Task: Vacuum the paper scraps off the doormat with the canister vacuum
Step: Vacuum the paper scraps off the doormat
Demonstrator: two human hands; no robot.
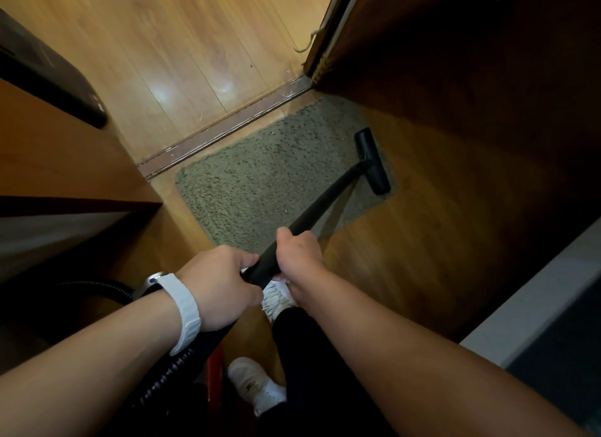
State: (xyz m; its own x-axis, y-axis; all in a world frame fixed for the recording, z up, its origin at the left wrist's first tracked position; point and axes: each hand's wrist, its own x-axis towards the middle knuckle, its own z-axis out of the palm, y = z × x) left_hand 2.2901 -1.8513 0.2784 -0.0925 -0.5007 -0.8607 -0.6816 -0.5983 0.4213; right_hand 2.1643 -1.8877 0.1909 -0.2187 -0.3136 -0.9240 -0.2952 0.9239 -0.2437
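Observation:
A grey shaggy doormat (266, 173) lies on the wooden floor just inside a door threshold. The black vacuum wand (320, 202) runs from my hands out to the black floor nozzle (372, 161), which rests on the mat's right edge. My right hand (297, 251) grips the wand from above. My left hand (221, 280), with a white watch on the wrist, grips the wand's lower end just behind it. A ribbed black hose (169, 371) trails down to the left. No paper scraps are plain to see on the mat.
A metal threshold strip (227, 127) crosses behind the mat. An open dark wooden door (422, 46) stands on the right, a wooden cabinet (65, 163) on the left. My white shoes (257, 384) stand below the hands. A pale ledge (536, 306) sits at right.

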